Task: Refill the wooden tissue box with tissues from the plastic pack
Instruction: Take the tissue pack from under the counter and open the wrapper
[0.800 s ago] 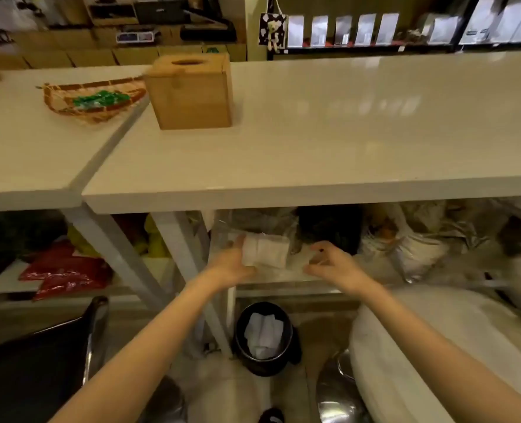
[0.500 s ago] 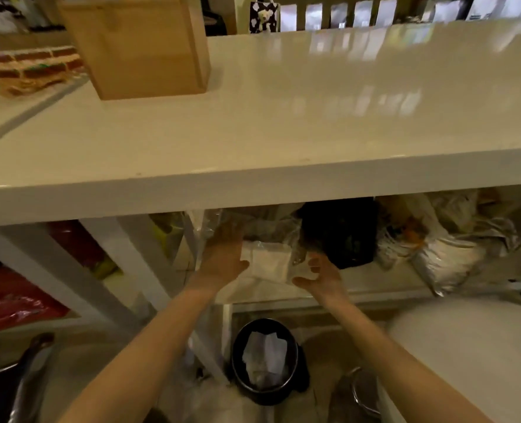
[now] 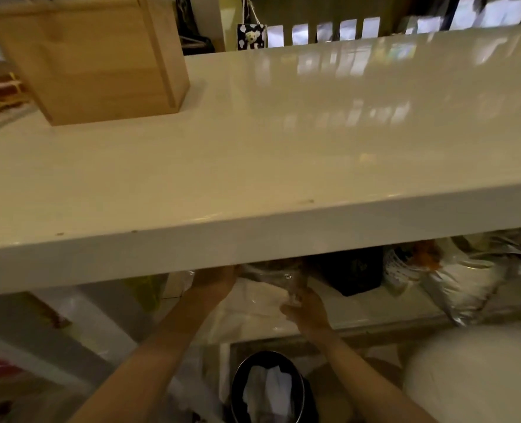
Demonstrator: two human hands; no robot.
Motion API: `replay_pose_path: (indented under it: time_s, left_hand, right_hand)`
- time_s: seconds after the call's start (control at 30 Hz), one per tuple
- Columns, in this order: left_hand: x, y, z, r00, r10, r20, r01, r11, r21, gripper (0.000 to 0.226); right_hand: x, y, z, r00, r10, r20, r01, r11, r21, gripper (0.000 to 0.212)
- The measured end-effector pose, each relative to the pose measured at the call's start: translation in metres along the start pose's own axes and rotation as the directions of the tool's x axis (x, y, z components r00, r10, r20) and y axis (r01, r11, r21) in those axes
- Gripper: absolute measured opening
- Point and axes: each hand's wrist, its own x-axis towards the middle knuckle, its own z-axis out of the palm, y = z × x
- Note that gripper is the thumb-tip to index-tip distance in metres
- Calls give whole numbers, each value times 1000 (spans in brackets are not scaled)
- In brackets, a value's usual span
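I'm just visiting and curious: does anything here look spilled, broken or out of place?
Nothing stands out. The wooden tissue box sits upright on the white table. Both hands reach the clear plastic pack on the crowded shelf underneath.

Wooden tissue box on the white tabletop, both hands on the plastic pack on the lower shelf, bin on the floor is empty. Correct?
Not quite: the bin is not empty. The head view shows white crumpled material inside. The rest holds: wooden tissue box on the tabletop, left hand and right hand at the plastic pack.
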Motion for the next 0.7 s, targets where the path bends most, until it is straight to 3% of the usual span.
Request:
replay_pose_path:
  time_s: [0.1, 0.3, 0.47, 0.53, 0.63, 0.7]
  left_hand:
    - [-10, 3, -11, 996, 77, 51, -80, 995, 61, 21]
    - [-52, 25, -49, 968, 249, 28, -251, 960, 120, 22]
    - [-101, 63, -97, 957, 271, 103, -285, 944, 166, 24]
    - [-120, 79, -116, 948, 294, 123, -310, 940, 142, 24]
    - [-147, 105, -149, 937, 340, 85, -347, 933, 98, 21]
    - [-163, 123, -174, 921, 385, 56, -388, 919, 65, 19]
  right_hand:
    - [-13, -5, -6, 999, -39, 6, 39, 998, -49, 33]
    - [-55, -18, -40, 998, -48, 48, 50, 998, -39, 35]
    - [-116, -38, -91, 991, -104, 86, 113, 989, -99, 22]
    - [-147, -50, -114, 988, -112, 103, 123, 986, -113, 5]
    - [-191, -71, -149, 980, -153, 129, 170, 976, -134, 28]
    - [-218, -86, -174, 971, -188, 150, 213, 961, -177, 31]
